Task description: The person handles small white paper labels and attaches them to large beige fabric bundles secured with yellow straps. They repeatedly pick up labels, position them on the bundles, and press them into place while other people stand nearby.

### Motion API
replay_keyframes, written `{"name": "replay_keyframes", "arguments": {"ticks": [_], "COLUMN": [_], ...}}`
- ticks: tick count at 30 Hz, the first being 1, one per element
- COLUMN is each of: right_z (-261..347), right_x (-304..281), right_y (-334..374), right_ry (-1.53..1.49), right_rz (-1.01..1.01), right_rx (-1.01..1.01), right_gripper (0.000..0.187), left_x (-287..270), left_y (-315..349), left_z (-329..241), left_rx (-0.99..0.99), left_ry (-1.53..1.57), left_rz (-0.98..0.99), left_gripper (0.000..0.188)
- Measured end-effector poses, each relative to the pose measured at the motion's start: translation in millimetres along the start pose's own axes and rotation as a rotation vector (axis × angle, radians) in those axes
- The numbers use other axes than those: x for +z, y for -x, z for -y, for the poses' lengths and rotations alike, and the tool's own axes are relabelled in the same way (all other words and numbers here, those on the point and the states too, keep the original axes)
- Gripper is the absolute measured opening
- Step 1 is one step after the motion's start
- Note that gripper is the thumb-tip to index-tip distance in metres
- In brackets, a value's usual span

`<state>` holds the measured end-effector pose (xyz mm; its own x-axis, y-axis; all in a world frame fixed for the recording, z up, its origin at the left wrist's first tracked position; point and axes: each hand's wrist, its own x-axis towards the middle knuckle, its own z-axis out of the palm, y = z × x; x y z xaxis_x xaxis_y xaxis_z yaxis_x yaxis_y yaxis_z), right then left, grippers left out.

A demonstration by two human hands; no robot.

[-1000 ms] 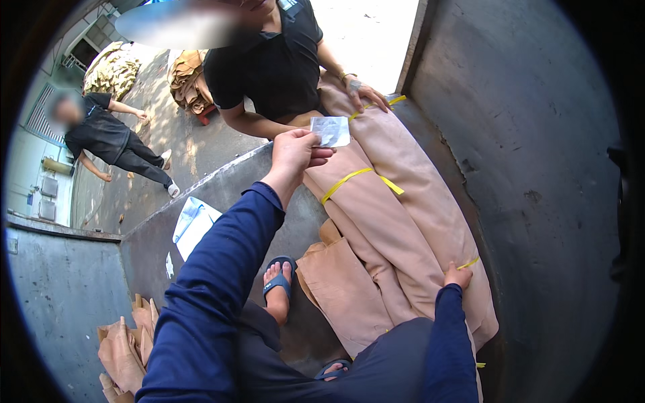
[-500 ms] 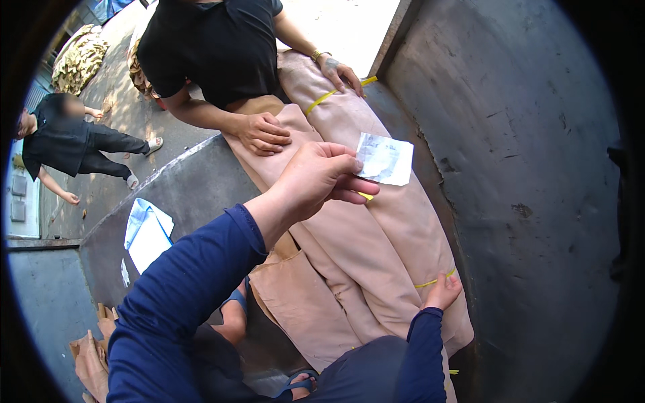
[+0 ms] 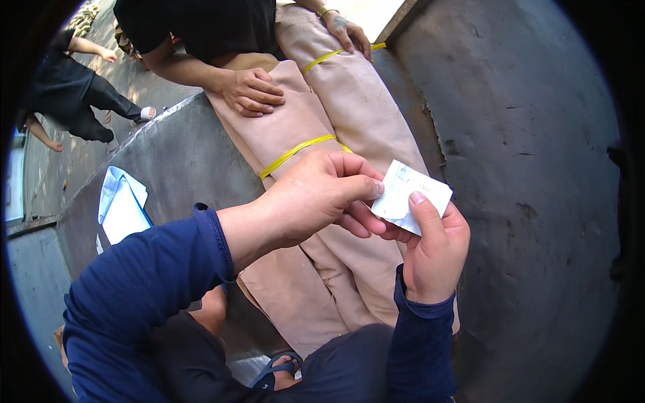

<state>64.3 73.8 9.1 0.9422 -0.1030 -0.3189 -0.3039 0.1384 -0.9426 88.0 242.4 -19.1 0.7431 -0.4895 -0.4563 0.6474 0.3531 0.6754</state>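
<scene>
A small white slip of paper (image 3: 420, 191) with faint handwriting is pinched between both my hands, above the rolls. My left hand (image 3: 316, 195) has its left edge between thumb and forefinger, the other fingers loosely curled. My right hand (image 3: 437, 245) grips the lower right part, thumb on top and fingers beneath. Under my hands lie long pinkish-tan rolls of sheet material (image 3: 363, 101), side by side. A yellow tie (image 3: 299, 153) binds the middle one, and another yellow strap (image 3: 322, 60) circles the right one near its far end.
Across the rolls a person in black (image 3: 195, 30) rests both hands on them. A folded white and blue sheet (image 3: 122, 205) lies at left on the dark metal floor (image 3: 181, 158). A tall metal wall (image 3: 531, 168) rises on the right. Another person (image 3: 74, 87) stands outside at far left.
My right hand has left the near end of the right roll and now grips the paper too. The paper has moved lower and right. The view has tipped downward.
</scene>
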Motion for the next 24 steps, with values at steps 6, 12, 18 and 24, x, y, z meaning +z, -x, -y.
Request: {"name": "replay_keyframes", "arguments": {"ticks": [6, 12, 18, 24], "right_z": [-11, -18, -23, -25], "right_x": [2, 6, 6, 6], "right_y": [8, 8, 7, 2], "right_ry": [-0.007, 0.013, -0.185, -0.268], "right_rz": [0.036, 0.044, 0.088, 0.17], "right_rx": [0.045, 0.08, 0.194, 0.265], "right_gripper": [0.023, 0.026, 0.027, 0.028], "left_x": [-18, -22, -27, -30], "left_y": [9, 8, 7, 10], "left_z": [11, 19, 23, 24], "left_rx": [-0.028, -0.037, -0.03, -0.018], "left_ry": [0.121, 0.001, 0.073, 0.141], "left_rz": [0.027, 0.014, 0.06, 0.098], "left_gripper": [0.019, 0.021, 0.019, 0.017]}}
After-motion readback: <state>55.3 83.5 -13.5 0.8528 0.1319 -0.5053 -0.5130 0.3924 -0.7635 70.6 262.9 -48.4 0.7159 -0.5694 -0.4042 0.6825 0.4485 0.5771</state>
